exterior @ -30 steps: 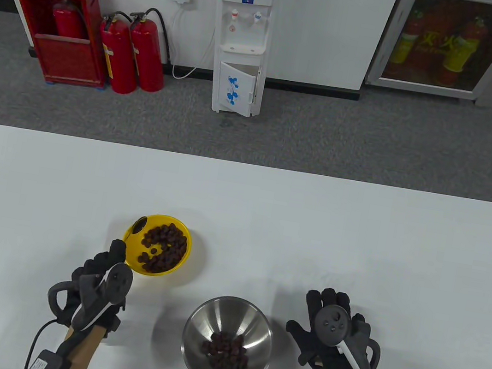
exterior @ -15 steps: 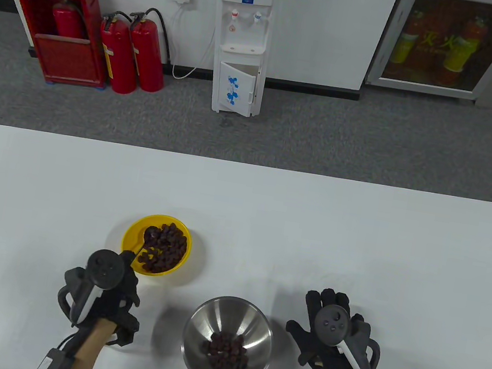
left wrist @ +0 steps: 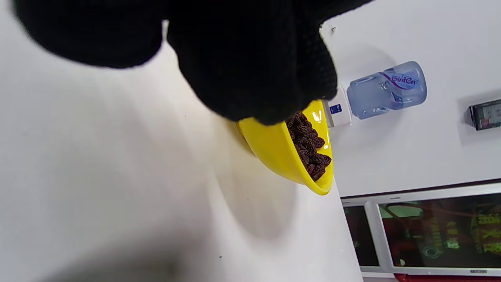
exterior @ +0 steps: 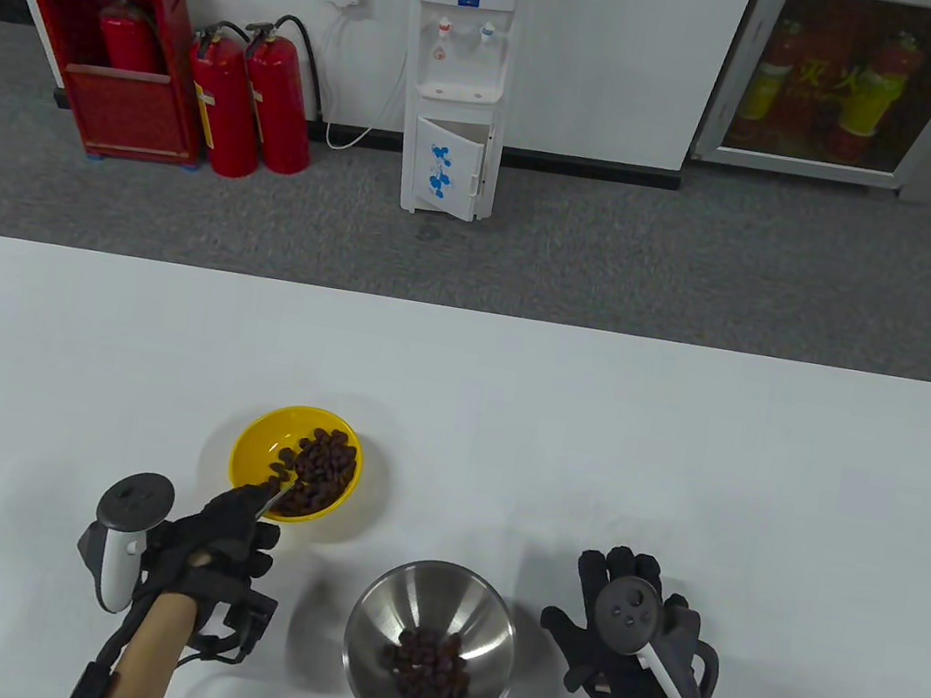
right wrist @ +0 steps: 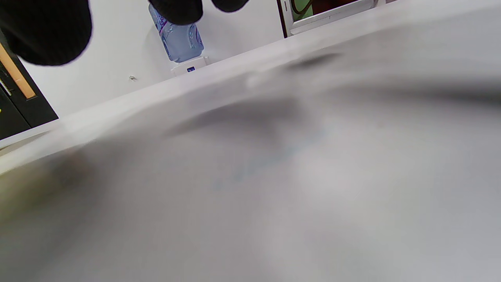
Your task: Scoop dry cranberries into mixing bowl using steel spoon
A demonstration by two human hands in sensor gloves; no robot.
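Observation:
A yellow bowl (exterior: 256, 444) holds dry cranberries (exterior: 320, 472) heaped toward its right side. It also shows in the left wrist view (left wrist: 274, 150) with the cranberries (left wrist: 309, 149). My left hand (exterior: 229, 528) grips the steel spoon (exterior: 280, 489); the spoon's bowl lies among the cranberries and carries a few. The steel mixing bowl (exterior: 380, 609) stands near the front with a pile of cranberries (exterior: 426, 666) in its bottom. My right hand (exterior: 619, 634) rests flat on the table, fingers spread, right of the mixing bowl, holding nothing.
The white table (exterior: 679, 453) stretches wide behind and beside the bowls. Its far edge runs across the middle of the table view. A water dispenser (exterior: 454, 73) and fire extinguishers (exterior: 248, 103) stand on the floor beyond.
My left hand has rolled so its tracker swung to the left. The spoon moved from the yellow bowl's far left rim into the cranberries and pushed them toward the right. My right hand stayed still.

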